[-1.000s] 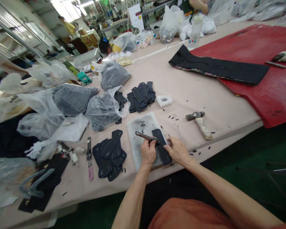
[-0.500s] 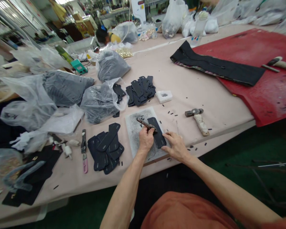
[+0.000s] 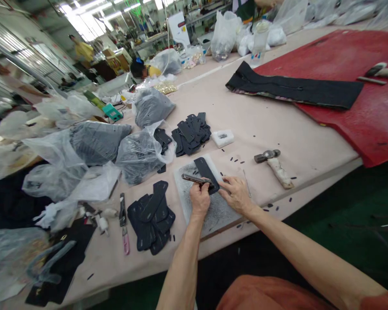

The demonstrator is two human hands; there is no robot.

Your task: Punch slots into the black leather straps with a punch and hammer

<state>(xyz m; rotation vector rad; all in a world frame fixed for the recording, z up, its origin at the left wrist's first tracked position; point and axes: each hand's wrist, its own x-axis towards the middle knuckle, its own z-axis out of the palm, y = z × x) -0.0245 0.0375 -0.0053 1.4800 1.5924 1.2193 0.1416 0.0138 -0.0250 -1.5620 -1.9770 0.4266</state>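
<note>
My left hand (image 3: pixel 200 200) is closed around a dark metal punch (image 3: pixel 194 178), which it holds tilted nearly flat. The punch's lower end is over the near end of a black rounded tab (image 3: pixel 204 170); I cannot tell if they touch. That tab lies on a pale, speckled board (image 3: pixel 185 183). At the tab's near right corner, my right hand (image 3: pixel 237 194) grips the edge between thumb and fingers. To the right lies a hammer (image 3: pixel 274 165) with a wrapped handle. A pile of similar black tabs (image 3: pixel 151 215) sits left of the board, and another heap (image 3: pixel 192 132) beyond it.
A white block (image 3: pixel 223 137) stands behind the board, with small black scraps around. Clear plastic bags (image 3: pixel 139 155) crowd the left, near a pink-handled cutter (image 3: pixel 125 241). A black fabric strip (image 3: pixel 291 89) lies partly on a red sheet (image 3: pixel 368 133). The table's front edge runs close by.
The view has tilted up. On the board, the tab has shifted away and slightly left, with my right hand still at its edge. The punch in my left hand lies closer to level.
</note>
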